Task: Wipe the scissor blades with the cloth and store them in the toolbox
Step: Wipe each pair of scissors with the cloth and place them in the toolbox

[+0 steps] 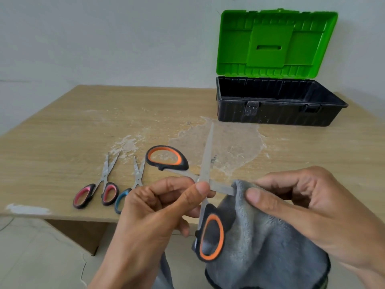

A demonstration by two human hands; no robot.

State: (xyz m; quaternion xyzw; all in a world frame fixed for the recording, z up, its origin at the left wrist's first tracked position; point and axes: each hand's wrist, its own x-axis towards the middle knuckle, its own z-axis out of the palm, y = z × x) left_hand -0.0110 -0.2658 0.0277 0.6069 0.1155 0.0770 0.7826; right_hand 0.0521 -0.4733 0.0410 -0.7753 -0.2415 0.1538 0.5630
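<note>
My left hand (158, 207) pinches the large orange-and-black scissors (210, 232) at the pivot, blades spread wide apart above the table's front edge. One blade points up and away; the other runs right into the grey cloth (260, 236). My right hand (308, 207) pinches that cloth around the blade's end, which is hidden inside the fold. The toolbox (277, 113) stands at the back right, black base empty as far as I see, green lid (275, 42) upright and open.
Pink-handled scissors (98, 188) and blue-handled scissors (131, 184) lie on the wooden table (62, 132) left of my hands, blades slightly parted. White scuffed patches mark the tabletop's middle. A white wall rises behind; pale floor shows below the front edge.
</note>
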